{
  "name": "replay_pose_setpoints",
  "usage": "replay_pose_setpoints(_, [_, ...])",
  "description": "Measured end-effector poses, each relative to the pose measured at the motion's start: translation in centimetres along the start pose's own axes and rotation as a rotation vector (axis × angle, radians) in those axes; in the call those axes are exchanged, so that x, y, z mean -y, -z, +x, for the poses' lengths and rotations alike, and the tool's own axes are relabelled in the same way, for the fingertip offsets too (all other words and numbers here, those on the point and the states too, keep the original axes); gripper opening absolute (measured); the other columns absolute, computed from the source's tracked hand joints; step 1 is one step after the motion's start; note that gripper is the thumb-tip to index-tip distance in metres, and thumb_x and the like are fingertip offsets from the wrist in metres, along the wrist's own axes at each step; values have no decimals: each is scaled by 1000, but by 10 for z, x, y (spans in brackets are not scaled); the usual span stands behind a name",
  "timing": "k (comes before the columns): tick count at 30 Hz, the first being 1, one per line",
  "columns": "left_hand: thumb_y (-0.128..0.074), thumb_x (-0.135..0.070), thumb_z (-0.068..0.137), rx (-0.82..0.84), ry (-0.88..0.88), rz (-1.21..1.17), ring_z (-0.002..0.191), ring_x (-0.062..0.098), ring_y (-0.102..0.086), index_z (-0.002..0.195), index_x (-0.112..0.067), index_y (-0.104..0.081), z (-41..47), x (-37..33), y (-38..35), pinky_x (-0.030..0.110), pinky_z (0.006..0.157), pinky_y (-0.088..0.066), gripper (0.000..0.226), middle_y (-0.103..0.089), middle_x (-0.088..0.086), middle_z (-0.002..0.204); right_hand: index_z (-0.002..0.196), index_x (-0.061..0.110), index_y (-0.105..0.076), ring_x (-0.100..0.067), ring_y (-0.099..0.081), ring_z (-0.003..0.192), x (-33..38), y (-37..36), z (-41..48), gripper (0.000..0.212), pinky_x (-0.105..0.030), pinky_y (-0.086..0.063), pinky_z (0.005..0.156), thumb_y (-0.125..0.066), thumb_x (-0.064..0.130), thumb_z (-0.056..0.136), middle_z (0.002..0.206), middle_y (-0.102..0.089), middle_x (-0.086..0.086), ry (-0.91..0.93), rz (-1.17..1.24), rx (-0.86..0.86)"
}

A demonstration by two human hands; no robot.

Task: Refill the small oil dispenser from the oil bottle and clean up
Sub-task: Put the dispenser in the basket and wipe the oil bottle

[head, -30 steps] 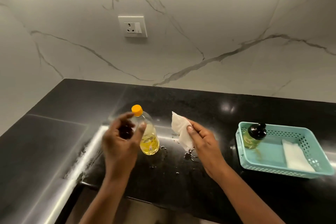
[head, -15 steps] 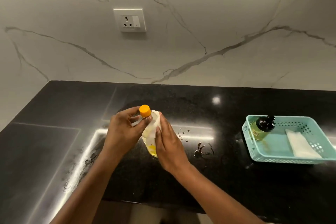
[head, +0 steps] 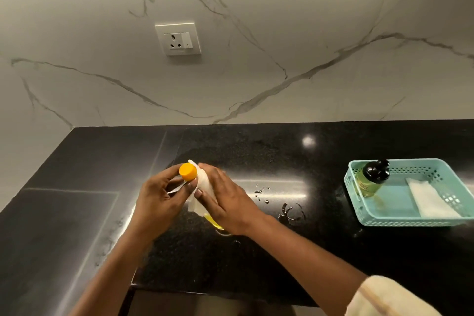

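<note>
The left hand's (head: 156, 202) fingers (head: 189, 187) curl around the neck of the oil bottle (head: 214, 222), pinching it just below its orange cap (head: 188, 171). The right hand's (head: 225, 202) fingers (head: 205, 196) lie pressed together and curve over a white paper tissue (head: 205, 182), holding it against the bottle's upper side; the thumb is hidden. The bottle leans toward the camera above the black bench (head: 230, 151), and a sliver of yellow oil shows below the right palm. Whether its base touches the bench cannot be told.

Just to the right of the hands, oil droplets (head: 261, 190) and a ring-shaped smear (head: 292, 211) glisten on the bench. Well apart at the right end, a teal perforated basket (head: 400, 223) holds the small oil dispenser (head: 369, 182), upright in its back left corner, and a folded white tissue (head: 428, 197) lying flat beside it. A wall socket (head: 178, 39) sits on the veined marble backsplash (head: 307, 33) behind. A cream sleeve (head: 384, 295) covers the right upper arm.
</note>
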State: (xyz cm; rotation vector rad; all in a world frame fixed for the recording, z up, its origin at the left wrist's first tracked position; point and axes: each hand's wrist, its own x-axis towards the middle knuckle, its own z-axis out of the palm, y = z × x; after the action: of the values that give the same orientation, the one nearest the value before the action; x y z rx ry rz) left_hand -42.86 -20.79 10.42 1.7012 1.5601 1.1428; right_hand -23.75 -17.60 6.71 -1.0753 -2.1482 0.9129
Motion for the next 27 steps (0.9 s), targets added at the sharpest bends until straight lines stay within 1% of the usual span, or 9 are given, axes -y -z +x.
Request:
replay_pose_setpoints(4, [-76,-15,96,16,17,-49,119,14,-77,127,-25,-76,-8,7,9,36,94,-66,33,-81,-9,120,155,28,-38,-15,-60,112,-18,-3,-15,46,-38,-53,91,-31,47,115,135,-60,1,-56,-63,-4])
replay_pose_setpoints(7, [-74,-7,95,21,9,-72,120,14,-76,127,-21,-75,-14,10,15,29,97,-63,34,-80,-10,123,162,24,-33,-13,-52,136,-20,-15,-38,54,-44,-49,111,-26,48,115,154,-52,1,-104,-84,21])
replay_pose_setpoints(10, [-73,-5,96,99,-22,-81,122,19,-75,131,-15,-73,-14,8,14,38,100,-63,37,-79,-3,127,170,31,-7,1,-10,160,4,-23,-39,60,-28,-19,131,-26,47,115,177,-11,12,-79,87,-10])
replay_pose_setpoints(13, [-74,-12,96,136,-81,-33,127,21,-72,138,-12,-69,-12,6,12,47,105,-60,42,-77,0,131,169,28,-16,4,-5,160,25,-21,-13,54,-23,-5,132,-26,39,117,176,-17,9,-14,86,-72])
replay_pose_setpoints(17, [-74,-10,97,115,-83,-46,126,22,-73,135,-12,-70,-14,12,17,53,104,-61,38,-78,0,129,156,21,-49,-3,-37,149,15,-13,4,49,-25,-8,131,-24,37,117,158,-53,-1,-108,113,-54])
replay_pose_setpoints(20, [-73,-14,99,112,-44,-97,128,24,-72,136,-14,-70,-23,17,21,52,104,-61,37,-76,-1,133,158,17,-47,-7,-31,153,-4,-1,-8,52,-15,-5,123,-24,39,116,163,-47,-3,-199,29,56])
replay_pose_setpoints(22, [-71,-15,100,113,-26,-120,131,22,-70,138,-15,-68,-27,20,25,50,109,-58,39,-74,-2,137,163,24,-37,-6,-23,157,-22,1,-23,51,-23,-9,129,-27,42,116,169,-37,4,-201,-36,149])
replay_pose_setpoints(24, [-72,-14,101,125,-18,-110,136,18,-66,142,-17,-67,-28,22,26,48,115,-54,41,-72,-6,141,163,34,-35,-3,-19,159,-33,-2,-30,51,-36,-22,130,-29,48,114,171,-31,11,-205,-32,145])
replay_pose_setpoints(27, [-79,-22,92,-8,49,-85,126,13,-72,138,-21,-71,-29,14,13,38,108,-59,46,-76,-7,132,154,33,-53,-1,-49,140,-27,-10,-30,43,-37,-47,114,-42,41,113,153,-55,12,-187,73,-76])
